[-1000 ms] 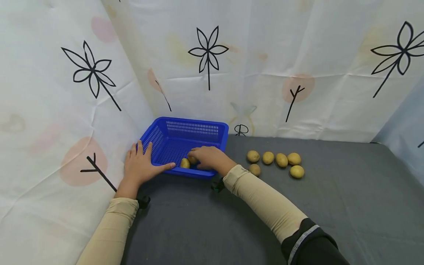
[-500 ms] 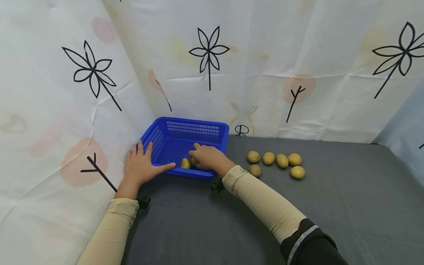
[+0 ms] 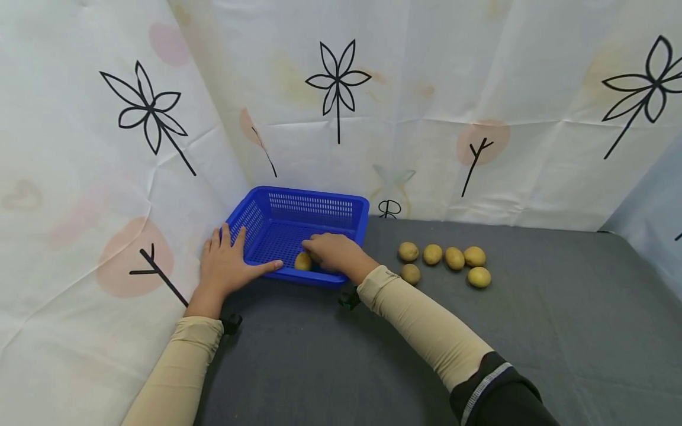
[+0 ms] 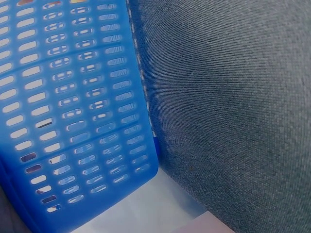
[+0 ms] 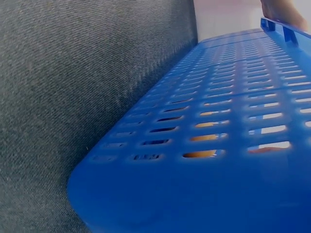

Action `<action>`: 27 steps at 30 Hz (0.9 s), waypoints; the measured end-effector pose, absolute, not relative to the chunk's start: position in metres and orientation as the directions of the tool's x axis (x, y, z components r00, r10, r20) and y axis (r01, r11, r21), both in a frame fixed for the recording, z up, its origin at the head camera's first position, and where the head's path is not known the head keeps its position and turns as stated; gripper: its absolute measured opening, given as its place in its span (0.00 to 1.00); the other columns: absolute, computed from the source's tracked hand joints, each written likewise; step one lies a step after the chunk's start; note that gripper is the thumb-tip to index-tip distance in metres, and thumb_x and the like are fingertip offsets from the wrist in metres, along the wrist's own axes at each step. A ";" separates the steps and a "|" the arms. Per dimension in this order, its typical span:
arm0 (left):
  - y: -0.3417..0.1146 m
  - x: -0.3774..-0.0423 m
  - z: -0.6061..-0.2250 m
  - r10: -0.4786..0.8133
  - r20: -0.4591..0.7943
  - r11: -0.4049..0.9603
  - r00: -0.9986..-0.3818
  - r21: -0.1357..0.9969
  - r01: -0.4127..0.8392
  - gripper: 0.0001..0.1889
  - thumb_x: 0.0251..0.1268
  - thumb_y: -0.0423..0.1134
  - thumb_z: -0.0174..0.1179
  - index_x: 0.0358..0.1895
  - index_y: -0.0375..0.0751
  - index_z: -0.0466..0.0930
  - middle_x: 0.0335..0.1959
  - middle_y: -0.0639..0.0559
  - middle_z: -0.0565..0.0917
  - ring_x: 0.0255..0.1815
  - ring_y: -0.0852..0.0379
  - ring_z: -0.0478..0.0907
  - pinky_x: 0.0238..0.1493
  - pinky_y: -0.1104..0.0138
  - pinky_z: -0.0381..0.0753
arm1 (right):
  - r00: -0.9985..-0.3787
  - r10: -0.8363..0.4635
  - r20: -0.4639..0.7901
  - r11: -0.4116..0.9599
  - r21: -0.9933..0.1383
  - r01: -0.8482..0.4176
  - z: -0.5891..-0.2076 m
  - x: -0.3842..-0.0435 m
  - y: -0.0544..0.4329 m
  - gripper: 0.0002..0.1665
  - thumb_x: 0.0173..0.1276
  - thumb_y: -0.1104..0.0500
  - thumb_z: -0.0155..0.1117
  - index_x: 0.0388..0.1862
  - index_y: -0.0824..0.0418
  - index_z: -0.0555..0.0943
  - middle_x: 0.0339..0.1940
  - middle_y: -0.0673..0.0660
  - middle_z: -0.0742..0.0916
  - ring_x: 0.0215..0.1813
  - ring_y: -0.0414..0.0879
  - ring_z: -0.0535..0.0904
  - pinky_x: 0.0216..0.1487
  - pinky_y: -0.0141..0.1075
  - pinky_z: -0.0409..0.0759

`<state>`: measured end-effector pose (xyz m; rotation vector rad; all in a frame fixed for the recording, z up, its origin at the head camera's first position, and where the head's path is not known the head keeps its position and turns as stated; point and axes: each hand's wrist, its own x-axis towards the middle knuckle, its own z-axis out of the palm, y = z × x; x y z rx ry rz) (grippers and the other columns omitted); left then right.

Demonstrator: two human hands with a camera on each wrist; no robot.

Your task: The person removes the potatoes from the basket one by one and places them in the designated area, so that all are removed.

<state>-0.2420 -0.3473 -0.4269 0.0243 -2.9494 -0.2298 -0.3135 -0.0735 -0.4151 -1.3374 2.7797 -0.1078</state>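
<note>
A blue perforated plastic basket [image 3: 322, 206] stands at the back left of the table. Its left front corner lies under my left hand [image 3: 226, 263], whose fingers are spread over the side rim and whose thumb runs along the front rim. My right hand [image 3: 338, 254] reaches down inside the basket at the right front, fingers bent downward. A yellow-brown potato [image 3: 303, 261] shows on the basket floor right at those fingers. My right fingertips are hidden, so I cannot tell what they hold. In the right wrist view the slotted front basket wall [image 5: 214, 102] shows orange patches through its slots.
Several potatoes [image 3: 454, 258] lie in a loose group on the dark grey tablecloth [image 3: 559, 319], right of the basket. One potato [image 3: 410, 274] sits close beside my right sleeve. A white patterned curtain [image 3: 421, 165] hangs directly behind and left of the basket.
Two potatoes showed by my right hand before; now only one does, slightly farther right. My right index finger, raised half a second ago, is lowered. The left hand stays on the rim.
</note>
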 end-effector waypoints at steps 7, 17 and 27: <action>-0.346 -0.240 -0.426 -0.031 0.168 0.987 -0.985 0.159 -0.004 0.74 0.48 0.89 0.57 0.85 0.33 0.52 0.84 0.19 0.45 0.85 0.18 0.41 0.81 0.28 0.42 | -0.614 -0.788 -0.041 0.615 -0.030 -0.788 -0.417 -0.311 -0.075 0.09 0.86 0.57 0.55 0.55 0.50 0.82 0.46 0.50 0.86 0.42 0.44 0.82 0.47 0.39 0.85; -0.345 -0.239 -0.426 -0.035 0.170 0.987 -0.985 0.163 -0.007 0.74 0.48 0.89 0.57 0.85 0.33 0.52 0.85 0.19 0.45 0.85 0.19 0.41 0.82 0.29 0.41 | -0.612 -0.791 -0.003 0.612 -0.027 -0.790 -0.415 -0.307 -0.072 0.11 0.87 0.57 0.53 0.54 0.52 0.83 0.44 0.51 0.87 0.41 0.45 0.82 0.44 0.40 0.84; -0.343 -0.239 -0.422 -0.037 0.172 0.986 -0.984 0.166 -0.008 0.73 0.48 0.89 0.57 0.85 0.32 0.53 0.84 0.19 0.45 0.85 0.19 0.41 0.82 0.29 0.42 | -0.616 -0.787 0.036 0.614 -0.045 -0.788 -0.413 -0.305 -0.070 0.10 0.86 0.58 0.54 0.52 0.52 0.84 0.41 0.51 0.84 0.37 0.43 0.78 0.40 0.38 0.82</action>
